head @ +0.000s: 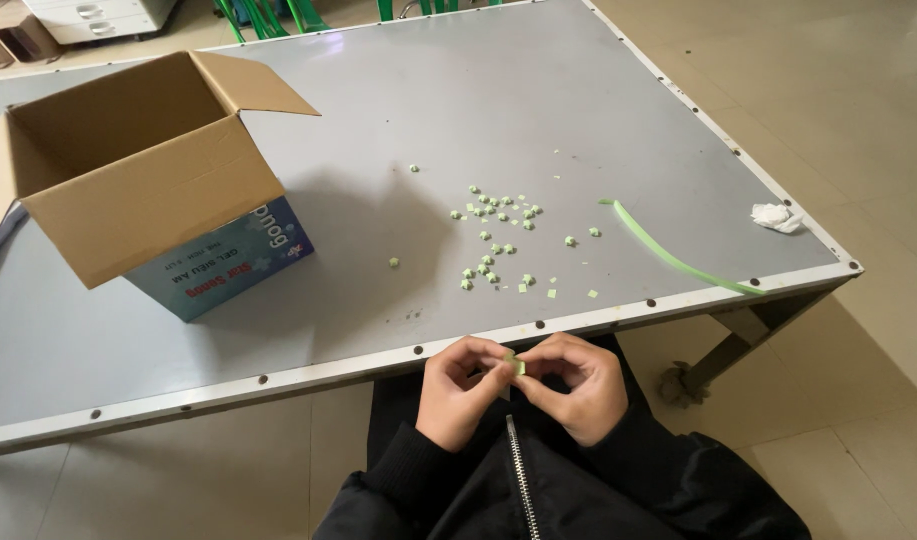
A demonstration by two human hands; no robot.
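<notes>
Low in the middle of the frame, just below the near edge of the grey surface point(578, 110), the person's two hands meet over their lap. The left hand point(460, 392) and the right hand point(578, 388) are both curled, fingertips pinched together on a tiny green paper piece point(516, 364), held close to the body, likely so the fingers can work it finely. Above them, at the centre of the frame, a scatter of small green folded pieces point(493, 235) lies loose on the surface, within easy reach. A long green paper strip point(678, 260) stretches toward the lower right corner of the surface, its end near the rim. A crumpled white tissue point(776, 217) sits at the right edge. At the upper left an open cardboard box point(148, 190) stands with flaps up, well apart from the pieces.
</notes>
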